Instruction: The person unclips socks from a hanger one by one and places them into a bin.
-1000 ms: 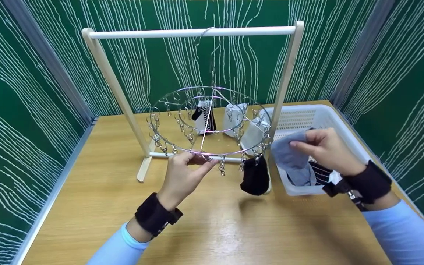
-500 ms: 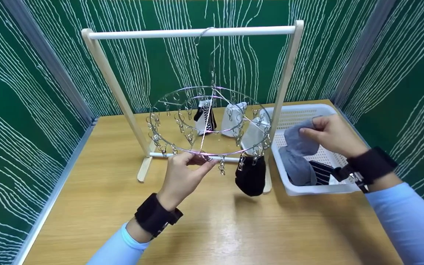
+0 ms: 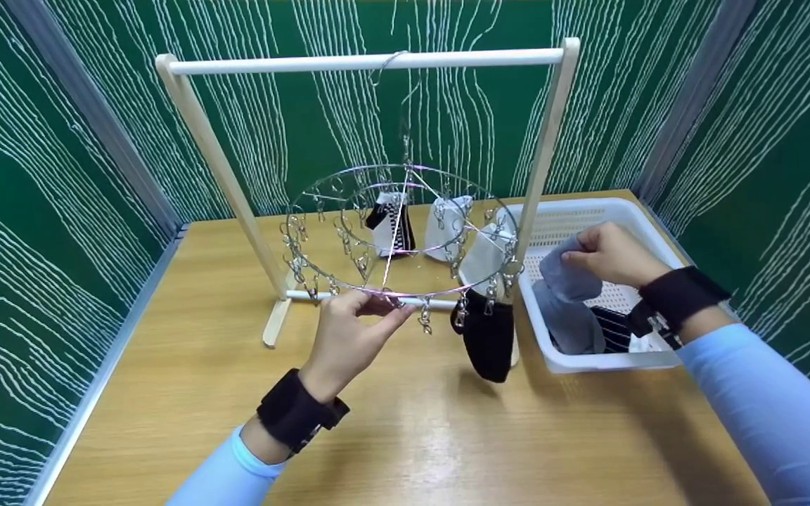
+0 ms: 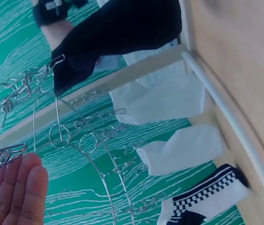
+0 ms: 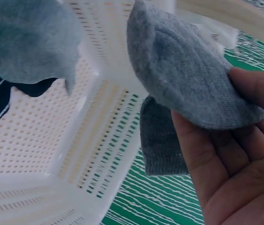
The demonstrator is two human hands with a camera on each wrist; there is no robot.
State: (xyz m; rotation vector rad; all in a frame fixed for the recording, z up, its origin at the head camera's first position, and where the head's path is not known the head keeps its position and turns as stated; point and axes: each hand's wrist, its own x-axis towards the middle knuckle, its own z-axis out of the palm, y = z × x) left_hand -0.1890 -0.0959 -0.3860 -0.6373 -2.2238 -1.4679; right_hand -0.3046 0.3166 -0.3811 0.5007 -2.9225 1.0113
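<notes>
Leftmost, the left hand (image 3: 349,336) pinches one metal clip (image 3: 392,301) at the near edge of the round wire hanger (image 3: 401,232), thumb and fingers closed on it. The hanger hangs by its hook from the white rail of the wooden rack (image 3: 366,62), which stands on the bench (image 3: 405,436). A black sock (image 3: 489,337) hangs clipped just right of the held clip; two white socks and a black-and-white patterned sock hang at the far side of the ring.

Further right, the right hand (image 3: 609,254) pinches a grey sock (image 3: 568,277) by its upper edge, above the near-left part of the white basket (image 3: 616,360). The sock droops from the fingers; it is judged soft, light and limp, with no stiffness to keep a shape. A knit surface should not slip. The cuff edge is the suitable point to hold, leaving a free margin for a clip.

The head view shows the whole layout and both hands. The left wrist view shows the open jaws of the clip (image 4: 8,153) beside the fingertips (image 4: 22,187), and the checked pattern on one hanging sock (image 4: 207,197). The right wrist view shows the ribbed knit of the grey sock (image 5: 188,79) folded over the fingers, a second grey sock (image 5: 26,40) and a dark striped item in the basket (image 5: 94,136).
</notes>
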